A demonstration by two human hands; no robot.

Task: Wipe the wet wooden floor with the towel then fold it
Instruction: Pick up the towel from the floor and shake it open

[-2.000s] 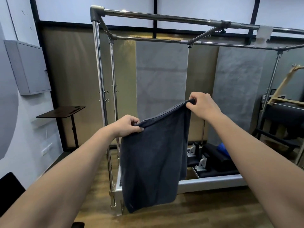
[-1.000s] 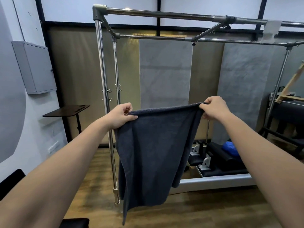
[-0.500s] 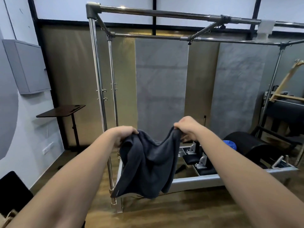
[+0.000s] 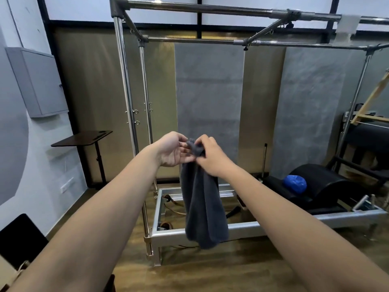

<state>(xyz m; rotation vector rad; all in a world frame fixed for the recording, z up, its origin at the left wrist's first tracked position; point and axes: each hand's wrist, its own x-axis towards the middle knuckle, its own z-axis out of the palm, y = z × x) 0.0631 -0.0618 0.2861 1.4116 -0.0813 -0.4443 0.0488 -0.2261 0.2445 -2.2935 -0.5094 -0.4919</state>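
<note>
A dark grey towel (image 4: 203,205) hangs in the air in front of me, doubled over lengthwise into a narrow strip. My left hand (image 4: 171,149) and my right hand (image 4: 210,157) meet at its top edge and both pinch the bunched corners there. The towel's lower end dangles in front of the metal frame, above the wooden floor (image 4: 210,270). The floor is brown planks and I cannot tell whether it is wet.
A tall chrome exercise frame (image 4: 124,102) with a low silver base (image 4: 168,232) stands right behind the towel. A black barrel (image 4: 322,182) and a blue ball (image 4: 294,183) lie on it at right. A small black stand (image 4: 84,138) and a grey wall cabinet (image 4: 37,81) are at left.
My hands held the towel spread wide, then came together in the middle. The towel went from a flat sheet to a narrow doubled strip.
</note>
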